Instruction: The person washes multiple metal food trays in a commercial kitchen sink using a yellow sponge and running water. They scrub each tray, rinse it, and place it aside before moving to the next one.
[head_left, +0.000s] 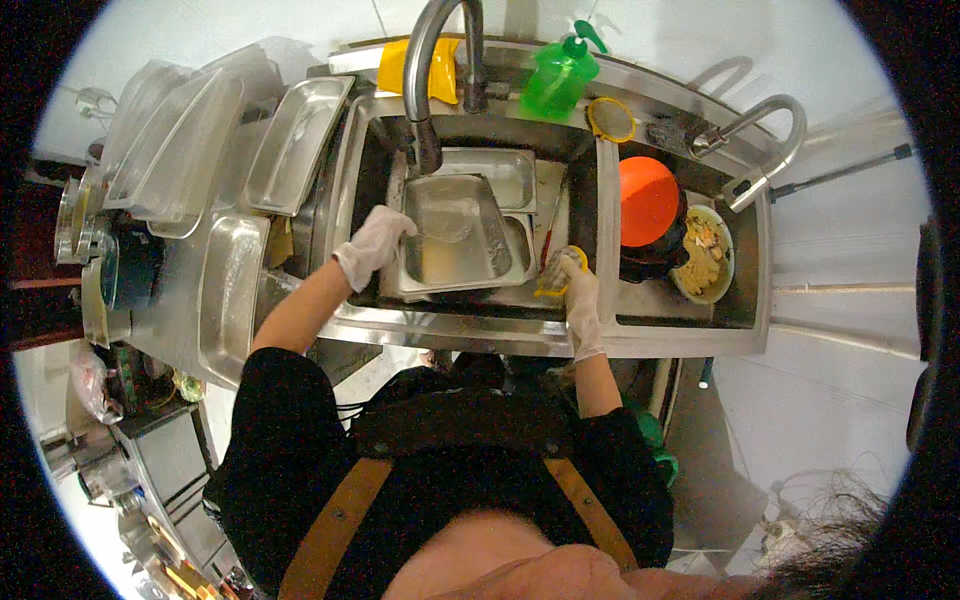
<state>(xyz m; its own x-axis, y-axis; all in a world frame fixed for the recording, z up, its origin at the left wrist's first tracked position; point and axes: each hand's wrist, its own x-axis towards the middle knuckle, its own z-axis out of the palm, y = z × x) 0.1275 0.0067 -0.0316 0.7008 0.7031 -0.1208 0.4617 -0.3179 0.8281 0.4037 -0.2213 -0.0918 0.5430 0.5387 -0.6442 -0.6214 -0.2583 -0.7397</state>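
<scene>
In the left basin of a steel sink (450, 330), a rectangular food pan (454, 202) lies tilted over other steel pans. My left hand (377, 238), in a pale disposable glove, grips the pan's left rim; the fingertips are partly hidden. My right hand (582, 300), gloved too, holds a scrubbing pad with a yellow edge (553, 277) near the basin's right wall. Behind the tilted pan rests a smaller steel pan (506, 169). A thin tool with a red handle (547, 247) leans beside the pans.
A gooseneck faucet (424, 82) arches over the left basin. Behind stand a yellow packet (390, 67), a green pump bottle (559, 79) and another yellow-edged pad (611, 120). The right basin holds an orange-red bowl (649, 199) and a bowl of food scraps (701, 262). Several pans (232, 292) crowd the left counter.
</scene>
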